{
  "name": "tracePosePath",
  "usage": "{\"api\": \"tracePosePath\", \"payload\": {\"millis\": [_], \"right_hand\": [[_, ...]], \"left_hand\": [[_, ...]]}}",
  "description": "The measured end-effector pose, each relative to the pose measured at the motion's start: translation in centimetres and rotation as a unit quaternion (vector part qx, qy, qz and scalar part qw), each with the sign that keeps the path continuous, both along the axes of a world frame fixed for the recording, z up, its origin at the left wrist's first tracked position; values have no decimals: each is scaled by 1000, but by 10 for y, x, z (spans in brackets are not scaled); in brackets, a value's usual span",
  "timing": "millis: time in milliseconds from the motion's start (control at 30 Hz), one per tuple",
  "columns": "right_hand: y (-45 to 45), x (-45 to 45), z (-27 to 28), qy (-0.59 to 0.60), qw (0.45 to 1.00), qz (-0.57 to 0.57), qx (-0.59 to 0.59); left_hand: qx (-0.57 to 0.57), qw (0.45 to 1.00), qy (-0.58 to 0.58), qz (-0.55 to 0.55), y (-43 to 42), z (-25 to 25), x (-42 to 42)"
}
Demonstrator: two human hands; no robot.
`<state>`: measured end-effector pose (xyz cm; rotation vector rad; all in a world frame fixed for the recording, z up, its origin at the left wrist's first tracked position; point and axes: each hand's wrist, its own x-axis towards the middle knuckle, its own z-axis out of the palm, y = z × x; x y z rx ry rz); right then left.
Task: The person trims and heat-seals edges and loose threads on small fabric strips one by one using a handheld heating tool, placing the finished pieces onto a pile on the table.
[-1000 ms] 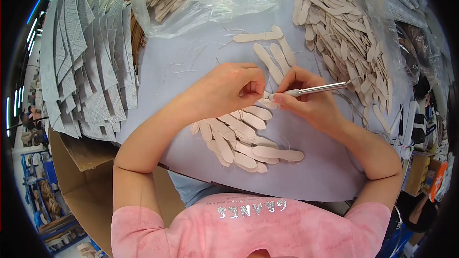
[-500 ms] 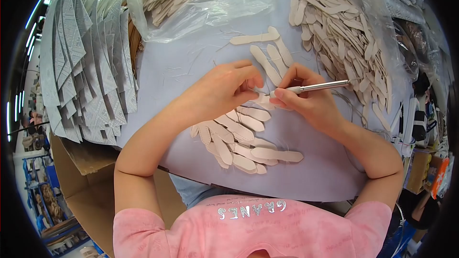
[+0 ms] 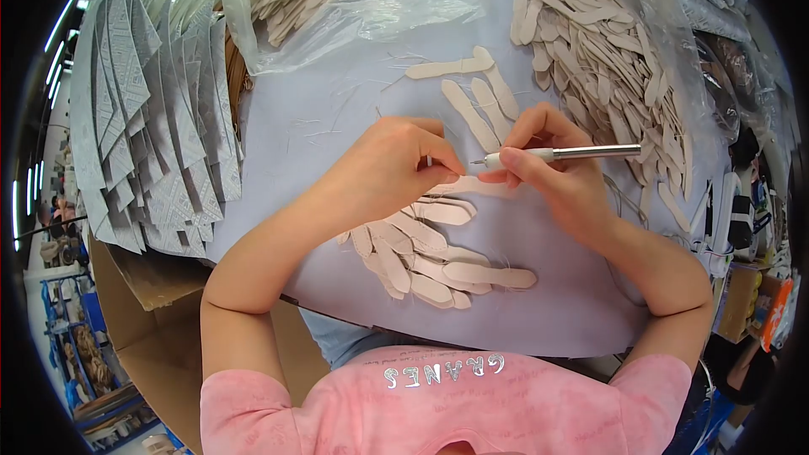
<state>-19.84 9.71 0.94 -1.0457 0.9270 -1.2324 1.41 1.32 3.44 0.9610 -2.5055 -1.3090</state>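
Gripping a silver-and-white pen-like tool, the fingers of my right hand are closed around its barrel, its tip aimed at 9 o'clock. My left hand is curled, thumb and fingertips close together at the end of a pale strip; whether they pinch it, I cannot tell. That strip lies on the desk beneath both hands. From there, overlapping strips sit at 7 o'clock, a big heap towards 1 o'clock, and grey patterned sheets at 9.
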Motion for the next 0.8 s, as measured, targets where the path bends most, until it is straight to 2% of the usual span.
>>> {"api": "tracePosePath", "payload": {"millis": [100, 167, 367, 500, 800], "right_hand": [[0, 2, -6, 7, 999, 6, 30], [0, 3, -9, 38, 998, 15, 55], [1, 4, -11, 96, 995, 17, 30], [2, 6, -8, 112, 993, 27, 30], [3, 7, -9, 110, 992, 43, 49]], "left_hand": [[-29, 999, 18, 5, 2, -2, -3], [8, 1000, -11, 10, 1, 5, -6], [-3, 1000, -9, -27, -7, -2, -4], [45, 997, -25, -57, -13, 1, -4], [-16, 996, -28, -88, -12, -7, -4]]}}
